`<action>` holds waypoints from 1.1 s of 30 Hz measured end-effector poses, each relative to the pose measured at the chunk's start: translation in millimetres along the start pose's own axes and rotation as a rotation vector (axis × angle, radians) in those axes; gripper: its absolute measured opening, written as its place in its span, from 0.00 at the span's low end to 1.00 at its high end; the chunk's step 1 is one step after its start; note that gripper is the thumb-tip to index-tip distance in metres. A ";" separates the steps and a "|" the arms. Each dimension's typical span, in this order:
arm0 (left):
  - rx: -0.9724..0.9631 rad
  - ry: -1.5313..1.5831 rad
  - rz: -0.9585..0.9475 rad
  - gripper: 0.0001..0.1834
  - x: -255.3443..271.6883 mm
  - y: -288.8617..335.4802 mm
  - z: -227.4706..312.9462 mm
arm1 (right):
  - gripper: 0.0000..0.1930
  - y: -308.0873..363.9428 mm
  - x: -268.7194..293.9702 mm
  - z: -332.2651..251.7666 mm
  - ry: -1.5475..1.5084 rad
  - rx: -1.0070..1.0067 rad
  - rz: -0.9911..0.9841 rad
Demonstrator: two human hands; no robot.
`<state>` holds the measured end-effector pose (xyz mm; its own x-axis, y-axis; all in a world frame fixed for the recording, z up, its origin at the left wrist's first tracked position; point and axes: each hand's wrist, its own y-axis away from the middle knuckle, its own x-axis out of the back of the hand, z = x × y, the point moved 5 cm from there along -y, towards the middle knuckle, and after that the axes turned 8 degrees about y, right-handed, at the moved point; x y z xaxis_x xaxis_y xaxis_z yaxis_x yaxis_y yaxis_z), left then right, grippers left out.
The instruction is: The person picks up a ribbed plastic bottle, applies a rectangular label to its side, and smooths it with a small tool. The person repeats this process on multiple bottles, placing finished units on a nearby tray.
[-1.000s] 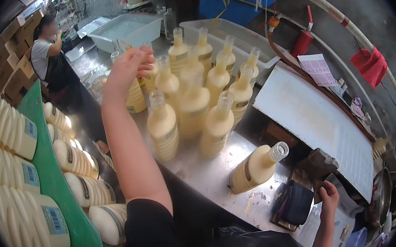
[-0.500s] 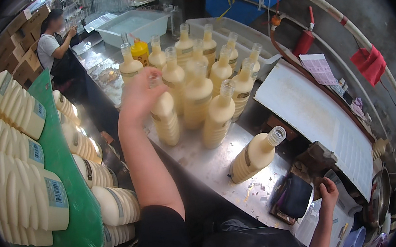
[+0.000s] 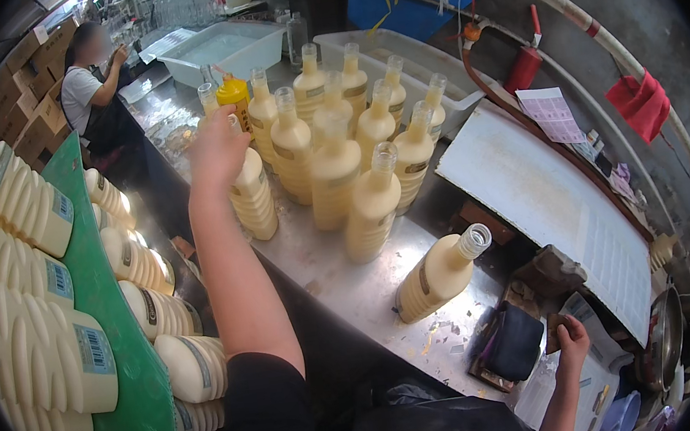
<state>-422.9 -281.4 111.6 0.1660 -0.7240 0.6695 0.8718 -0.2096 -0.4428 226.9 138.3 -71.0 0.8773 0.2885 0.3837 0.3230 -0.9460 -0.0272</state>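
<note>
My left hand (image 3: pixel 220 149) is closed around the neck of a cream-coloured ribbed bottle (image 3: pixel 253 199) at the left edge of a bottle group; the fingers hide its top. Behind that hand, another bottle neck (image 3: pixel 208 99) shows beside a yellow squeeze bottle (image 3: pixel 236 100). Several similar bottles (image 3: pixel 336 174) stand upright with uncapped clear necks. Nearer me, one bottle (image 3: pixel 436 280) stands apart on the metal table (image 3: pixel 332 289). My right hand (image 3: pixel 574 341) pinches a small flat brown piece (image 3: pixel 555 333) next to a dark pad (image 3: pixel 516 342) in a tray.
Stacked bottles (image 3: pixel 44 335) lie at left along a green sheet (image 3: pixel 126 351). Farther off are a white water-filled tub (image 3: pixel 229 54) and a person (image 3: pixel 96 86) at work. A white board (image 3: pixel 538 193) slopes at right, near a red fire extinguisher (image 3: pixel 522 67).
My left hand has moved left along the table with the bottle, widening the space between it and the group. My right hand stays nearly still with the brown piece.
</note>
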 end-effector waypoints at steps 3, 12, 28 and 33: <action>-0.154 -0.135 0.210 0.32 -7.0 17.0 26.5 | 0.17 1.0 -1.9 1.0 -0.004 -0.012 -0.008; -0.185 0.615 -0.471 0.32 -95.3 18.7 86.6 | 0.17 -5.6 -7.2 -10.7 -0.016 0.030 -0.050; -0.271 0.380 -0.211 0.29 -58.5 37.8 122.6 | 0.18 5.7 12.2 4.0 0.017 0.005 -0.014; -0.467 0.503 -0.391 0.28 -58.6 72.2 147.8 | 0.18 5.9 11.2 5.6 0.005 0.001 -0.011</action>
<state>-301.6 -156.9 128.5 -0.4382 -0.7281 0.5272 0.5214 -0.6836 -0.5107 240.6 136.8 -72.0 0.8719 0.2982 0.3884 0.3330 -0.9426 -0.0239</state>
